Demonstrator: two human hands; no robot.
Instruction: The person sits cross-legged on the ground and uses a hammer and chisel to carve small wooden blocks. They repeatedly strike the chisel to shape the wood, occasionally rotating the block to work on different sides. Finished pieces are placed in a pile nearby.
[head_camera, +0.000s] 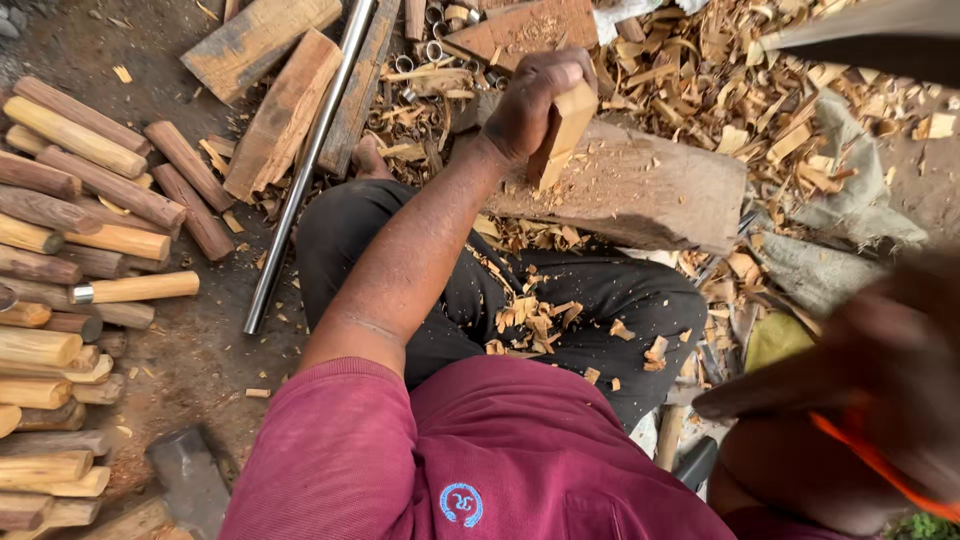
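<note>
The left hand (530, 100) is gripping a pale wood block (562, 135), fingers closed round its top, standing it on end on the big log (640, 190) in front of the knees. The right hand (880, 350) is looming blurred at the right edge; whether its fingers are closed I cannot tell. Shavings (530, 315) are lying on the lap and ground, so some cutting is already done. A pile of rounded sticks (70, 250) is lying at left, beside a steel pipe (305, 170).
</note>
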